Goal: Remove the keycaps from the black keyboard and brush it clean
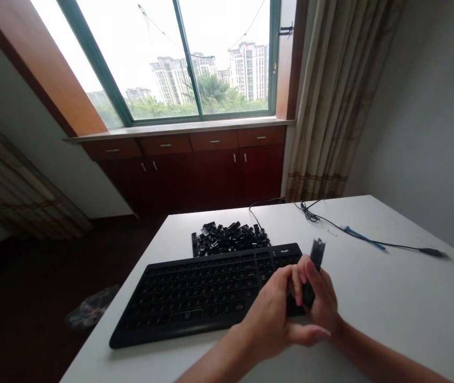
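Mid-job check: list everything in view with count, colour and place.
Keyboard: 1, black, on table
Loose keycaps: many, black, heaped beyond keyboard
Handheld item: 1, dark with greyish top, in right hand; type unclear
Cable: 1, black, table's far side
Blue tool: 1, blue, table's right side
Bent wire: 1, pale, near blue tool
Table: 1, white, foreground
Plastic bag: 1, clear, floor at left
Cabinet: 1, red-brown, below window
Window: 1, green-framed, back
Curtains: 2, beige, either side
Buildings: several, pale, outside
Left hand: 1, bare, by keyboard's right end
Right hand: 1, bare, beside left hand
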The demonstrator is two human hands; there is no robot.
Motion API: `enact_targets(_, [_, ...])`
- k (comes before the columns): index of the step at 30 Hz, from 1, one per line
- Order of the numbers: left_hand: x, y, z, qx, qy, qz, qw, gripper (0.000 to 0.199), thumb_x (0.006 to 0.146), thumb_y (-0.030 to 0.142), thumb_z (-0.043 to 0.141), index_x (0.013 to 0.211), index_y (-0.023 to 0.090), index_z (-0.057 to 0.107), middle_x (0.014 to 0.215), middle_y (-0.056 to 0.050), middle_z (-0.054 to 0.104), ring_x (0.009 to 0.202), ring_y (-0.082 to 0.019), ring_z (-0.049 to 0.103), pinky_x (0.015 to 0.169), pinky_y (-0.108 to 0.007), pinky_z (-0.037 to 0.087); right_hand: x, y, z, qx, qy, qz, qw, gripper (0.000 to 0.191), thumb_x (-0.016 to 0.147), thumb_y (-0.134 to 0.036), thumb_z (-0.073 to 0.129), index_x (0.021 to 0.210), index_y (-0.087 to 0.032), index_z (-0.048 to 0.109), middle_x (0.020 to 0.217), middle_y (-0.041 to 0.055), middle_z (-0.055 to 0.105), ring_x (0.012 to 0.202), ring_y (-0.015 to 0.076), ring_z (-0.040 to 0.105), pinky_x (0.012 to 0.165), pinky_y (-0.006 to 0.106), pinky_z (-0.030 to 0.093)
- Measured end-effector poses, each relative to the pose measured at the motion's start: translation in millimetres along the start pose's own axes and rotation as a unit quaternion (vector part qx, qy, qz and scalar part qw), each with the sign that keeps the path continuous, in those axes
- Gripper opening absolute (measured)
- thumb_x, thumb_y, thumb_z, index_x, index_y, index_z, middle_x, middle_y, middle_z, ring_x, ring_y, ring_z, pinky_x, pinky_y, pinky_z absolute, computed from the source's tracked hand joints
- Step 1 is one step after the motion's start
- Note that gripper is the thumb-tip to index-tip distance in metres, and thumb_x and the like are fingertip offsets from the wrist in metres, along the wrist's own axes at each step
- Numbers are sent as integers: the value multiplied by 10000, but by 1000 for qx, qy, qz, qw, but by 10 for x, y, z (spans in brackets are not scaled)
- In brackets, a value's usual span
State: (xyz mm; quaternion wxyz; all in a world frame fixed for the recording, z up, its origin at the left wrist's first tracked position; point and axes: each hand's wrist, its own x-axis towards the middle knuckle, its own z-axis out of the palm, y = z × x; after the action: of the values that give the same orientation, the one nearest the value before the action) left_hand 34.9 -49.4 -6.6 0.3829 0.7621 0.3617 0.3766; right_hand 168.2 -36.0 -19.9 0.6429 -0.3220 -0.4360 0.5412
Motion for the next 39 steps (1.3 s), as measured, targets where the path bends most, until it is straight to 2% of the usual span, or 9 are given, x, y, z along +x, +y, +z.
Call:
enact_targets(4, [-21,-49,-117,162,-18,43,986,663,807,320,764,1386,185,471,1347,-118,603,1206,-278,570,1068,-439,457,167,-156,11,71,8,31,997,406,990,-496,457,688,-230,403,458,-68,393,364,85,281,399,228,298])
enact_targets(9, [-18,-100,-133,249,-52,114,960,205,980,334,568,1134,250,675,1097,-15,738,1058,-206,638,976,-383,489,306,-244,-79,106,33,44,993,380,947,-466,547,676,-225,432,465,-56,422,382,90,321,401,219,310])
enact_targets(15, [32,-161,-306,255,-22,169,952,230,1008,197,486,1098,216,697,1106,-13,746,943,-149,661,878,-300,526,408,-271,-176,98,95,35,990,378,940,-487,533,673,-222,495,546,-20,533,487,120,464,469,224,399])
enact_targets(22, [154,-513,-1083,280,202,69,936,174,980,227,554,1029,223,721,1097,-45,728,1024,-186,673,945,-366,549,544,-174,-326,72,187,23,980,412,925,-485,553,636,-192,565,722,4,622,752,118,619,631,182,502])
enact_targets(28, [120,-623,-1275,305,251,37,918,145,950,270,600,1028,232,716,1136,-56,696,1096,-224,646,1006,-435,518,543,-134,-377,70,154,68,983,462,910,-616,526,759,-195,637,568,-27,549,452,93,481,394,201,405])
enact_targets(30, [107,-593,-1274,315,257,37,913,135,947,268,599,996,225,717,1103,-56,692,1084,-222,642,1004,-427,515,540,-128,-385,62,145,79,984,477,897,-653,542,840,-196,664,581,-9,602,463,107,537,402,201,445])
enact_targets(34, [105,-495,-1321,330,272,30,903,160,952,285,583,1007,211,715,1098,-72,670,1079,-219,628,999,-410,513,568,-110,-388,42,148,60,986,369,825,-548,732,896,-189,688,815,45,745,758,163,727,658,216,603])
enact_targets(36, [88,-418,-1378,335,280,28,899,182,957,298,571,1017,199,713,1118,-82,656,1082,-220,619,1006,-409,508,591,-103,-387,36,133,59,989,337,789,-488,791,888,-180,697,905,62,758,897,209,740,816,284,620])
enact_targets(39, [-46,-278,-1507,348,274,21,896,200,964,315,558,1014,196,711,1134,-79,650,1087,-216,612,1008,-400,502,622,-97,-402,17,112,56,992,318,785,-446,801,895,-160,714,942,86,754,945,237,732,887,353,611])
